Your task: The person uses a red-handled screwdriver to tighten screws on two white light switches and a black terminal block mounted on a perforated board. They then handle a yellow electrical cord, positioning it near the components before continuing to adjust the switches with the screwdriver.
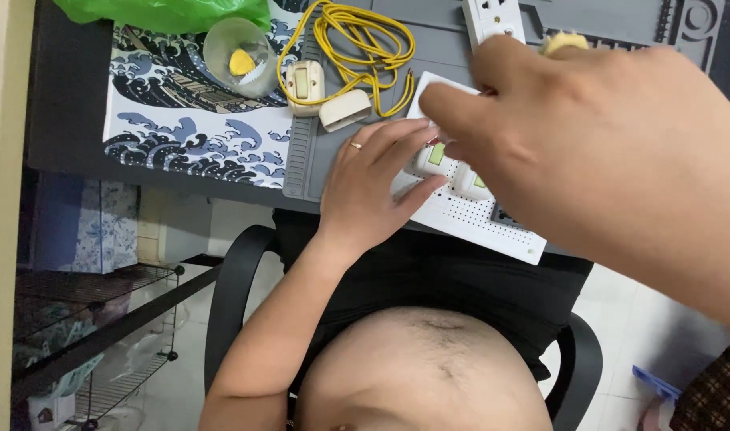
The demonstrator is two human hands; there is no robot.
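From the head camera I see my left hand [370,187] lying flat on a white perforated board [477,214] that sits at the near edge of the bench [69,120]. Its fingers [409,136] are spread and pressing on the board's left part, so the hand is holding the board down rather than gripping anything; a ring shows on one finger. Two small pale switches with green faces [437,156] are mounted on the board, just right of those fingertips.

My right hand [597,152] fills the right side of the view, close to the camera and blurred. It hovers above the board with its fingers pointing left towards the switches. I cannot tell whether it holds anything or how far its fingers are closed.

The board rests on a grey work mat [437,48]. Farther off on the mat lies a coiled yellow cable [357,36] with a cream switch [305,84] and a cream plug [345,110] at its near end. A white socket strip [493,17] stands at the far edge. Left of the cable, a clear round cup [239,46] with something yellow inside sits on a wave-pattern mat [189,112], and a green plastic bag [165,12] lies at the far left.
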